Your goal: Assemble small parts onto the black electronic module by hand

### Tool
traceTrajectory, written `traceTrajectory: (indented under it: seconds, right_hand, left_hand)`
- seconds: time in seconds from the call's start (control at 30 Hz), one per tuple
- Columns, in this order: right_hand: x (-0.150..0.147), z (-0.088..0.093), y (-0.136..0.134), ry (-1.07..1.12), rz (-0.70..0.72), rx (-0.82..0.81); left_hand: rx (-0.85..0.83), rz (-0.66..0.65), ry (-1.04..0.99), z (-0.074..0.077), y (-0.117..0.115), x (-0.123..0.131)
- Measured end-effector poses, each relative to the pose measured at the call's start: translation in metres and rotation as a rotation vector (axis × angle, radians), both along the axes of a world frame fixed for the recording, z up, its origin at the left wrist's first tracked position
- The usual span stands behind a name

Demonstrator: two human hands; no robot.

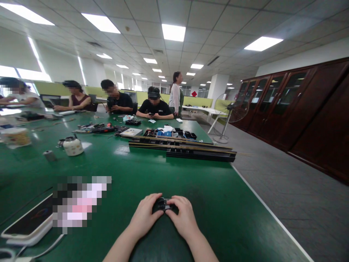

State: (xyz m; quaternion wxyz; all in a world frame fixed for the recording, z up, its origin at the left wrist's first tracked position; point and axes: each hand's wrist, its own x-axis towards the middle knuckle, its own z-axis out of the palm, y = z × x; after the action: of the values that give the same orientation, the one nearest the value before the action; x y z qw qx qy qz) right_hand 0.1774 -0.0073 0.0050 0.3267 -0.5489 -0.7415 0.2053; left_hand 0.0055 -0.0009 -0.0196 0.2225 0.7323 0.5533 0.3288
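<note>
Low over the near part of the green table, my left hand [147, 214] and my right hand [181, 214] come together around a small black object [164, 205]. Its shape is rounded, with a lighter grey, shiny part in the middle. Fingers of both hands curl over its two ends, and the thumbs press on the near side. My palms hide much of it, so I cannot make out its exact kind. Left of my hands lie a phone-like device [29, 217] with a white edge and a blurred-out patch.
Long black rails [200, 155] with thin brass-coloured rods lie across the green table [131, 174]. A cream jar [73, 146], a grey cylinder [49, 155] and a tub [15, 137] stand left. Several people sit beyond; one person [176, 95] stands. A fan [230, 109] stands right.
</note>
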Motion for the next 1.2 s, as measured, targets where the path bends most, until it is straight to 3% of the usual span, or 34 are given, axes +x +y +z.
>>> traceTrajectory:
  seconds: [0.6, 0.77, 1.2]
  right_hand:
    - [-0.001, 0.001, 0.0, 0.05, -0.009, -0.001]
    - [0.005, -0.006, 0.004, 0.265, -0.092, 0.015]
    - [0.026, -0.007, 0.012, 0.331, -0.231, 0.055]
  left_hand:
    - [0.015, 0.007, 0.009, 0.0, -0.001, -0.001]
    - [-0.001, 0.012, 0.012, 0.003, -0.002, 0.0]
    - [-0.015, 0.018, 0.023, 0.0, 0.0, -0.001]
